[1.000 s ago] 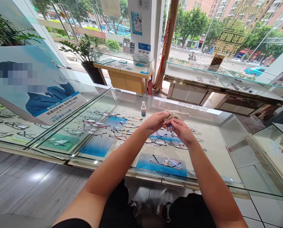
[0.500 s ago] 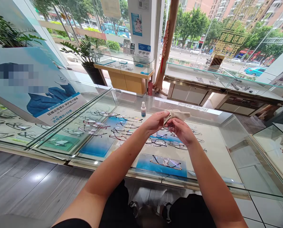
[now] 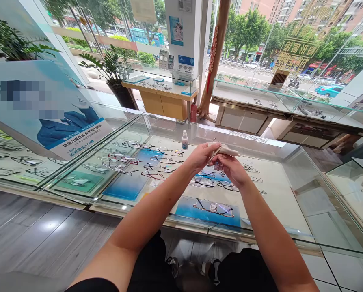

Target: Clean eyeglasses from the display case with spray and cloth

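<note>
Above the glass counter, my left hand (image 3: 203, 156) is closed on a beige cleaning cloth (image 3: 227, 150), folded over between the two hands. My right hand (image 3: 234, 170) is closed on a thin-framed pair of eyeglasses (image 3: 218, 165); a clear lens shows below the fingers, while much of the frame is hidden by the cloth and fingers. A small white spray bottle (image 3: 184, 140) with a blue label stands upright on the counter, left of and beyond my hands. Beneath the glass lie several pairs of glasses, one gold-rimmed pair (image 3: 213, 207) on a blue card nearest me.
The glass display counter (image 3: 288, 182) spans the space before me. A large tilted poster board (image 3: 72, 138) stands on its left part. Farther off are a potted plant (image 3: 120, 95), a wooden cabinet (image 3: 163, 106), a red fire extinguisher (image 3: 193, 112) and another display case (image 3: 245, 115).
The cloth has shifted and flattened between my fingers, its free end lower and slightly left. Both hands keep their hold; the view has shifted slightly.
</note>
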Available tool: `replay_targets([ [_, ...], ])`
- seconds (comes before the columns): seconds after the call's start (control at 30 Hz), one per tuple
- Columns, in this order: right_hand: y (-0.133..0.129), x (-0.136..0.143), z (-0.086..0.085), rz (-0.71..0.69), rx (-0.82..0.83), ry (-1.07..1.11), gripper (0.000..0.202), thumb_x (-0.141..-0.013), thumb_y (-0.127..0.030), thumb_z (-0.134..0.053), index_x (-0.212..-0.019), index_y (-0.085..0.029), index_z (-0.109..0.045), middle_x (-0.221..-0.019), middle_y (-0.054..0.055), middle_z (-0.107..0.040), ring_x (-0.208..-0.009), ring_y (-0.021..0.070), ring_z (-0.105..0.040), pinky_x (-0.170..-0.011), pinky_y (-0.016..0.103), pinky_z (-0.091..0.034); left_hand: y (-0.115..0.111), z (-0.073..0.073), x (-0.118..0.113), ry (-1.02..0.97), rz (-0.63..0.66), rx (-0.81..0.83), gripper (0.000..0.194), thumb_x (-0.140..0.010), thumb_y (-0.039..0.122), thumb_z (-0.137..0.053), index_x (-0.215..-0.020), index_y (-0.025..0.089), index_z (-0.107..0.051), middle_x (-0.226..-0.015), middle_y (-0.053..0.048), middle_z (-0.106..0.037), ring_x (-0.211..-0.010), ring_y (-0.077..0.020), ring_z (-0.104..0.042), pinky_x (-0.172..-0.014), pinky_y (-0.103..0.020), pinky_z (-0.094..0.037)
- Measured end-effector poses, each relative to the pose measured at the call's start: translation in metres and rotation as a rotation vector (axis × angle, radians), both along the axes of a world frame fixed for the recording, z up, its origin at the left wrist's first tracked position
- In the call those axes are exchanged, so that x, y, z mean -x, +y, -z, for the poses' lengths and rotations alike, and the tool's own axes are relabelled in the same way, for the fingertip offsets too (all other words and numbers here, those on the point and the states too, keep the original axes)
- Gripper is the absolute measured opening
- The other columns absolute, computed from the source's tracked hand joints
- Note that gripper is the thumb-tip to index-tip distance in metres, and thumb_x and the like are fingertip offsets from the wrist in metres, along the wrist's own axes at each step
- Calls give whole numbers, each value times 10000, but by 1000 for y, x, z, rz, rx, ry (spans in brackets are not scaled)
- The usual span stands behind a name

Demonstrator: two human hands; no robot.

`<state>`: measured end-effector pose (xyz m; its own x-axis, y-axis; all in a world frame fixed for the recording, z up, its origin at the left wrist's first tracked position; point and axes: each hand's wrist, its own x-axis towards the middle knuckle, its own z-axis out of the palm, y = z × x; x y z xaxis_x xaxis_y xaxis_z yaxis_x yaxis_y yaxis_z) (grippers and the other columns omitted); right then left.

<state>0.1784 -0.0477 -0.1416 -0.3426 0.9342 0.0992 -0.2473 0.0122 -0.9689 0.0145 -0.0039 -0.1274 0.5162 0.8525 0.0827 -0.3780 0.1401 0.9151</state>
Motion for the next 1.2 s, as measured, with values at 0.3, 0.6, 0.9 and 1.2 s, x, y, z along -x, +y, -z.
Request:
replay_targets([
  [0.3, -1, -4, -5, 4, 21, 11, 310, -890, -553, -815, -917, -244, -817, -944, 66, -762, -891, 219, -627, -779, 356, -478, 1, -2, 3, -26, 50, -12, 450, -841, 542, -867, -760, 178, -617, -552, 21, -562, -471, -86, -469, -513, -260, -372],
  [0.6, 3, 6, 9, 8, -63, -82, 343, -912, -586, -788, -897, -246, -823, -903, 52, -770, -809, 197, -594, -752, 356, -456, -3, 8, -7, -6, -89, 31, 591, -851, 699, -813, -685, 203, -537, -419, 75, -426, -338, -78, -360, -397, -259, -343],
  [0.9, 1, -1, 0, 87, -14, 4, 324, -877, -573, -814, -910, -250, -824, -951, 52, -760, -869, 207, -620, -788, 350, -504, -2, 6, -11, -155, -42, 80, 532, -856, 623, -854, -771, 172, -584, -558, 54, -505, -472, -81, -428, -486, -242, -414],
  [1.2, 2, -2, -1, 65, -24, 16, 346, -878, -591, -807, -886, -245, -820, -896, 62, -757, -842, 212, -630, -794, 366, -517, -3, 10, -13, -183, 4, 90, 520, -790, 509, -948, -746, 171, -555, -572, 75, -479, -468, -52, -389, -494, -220, -393],
])
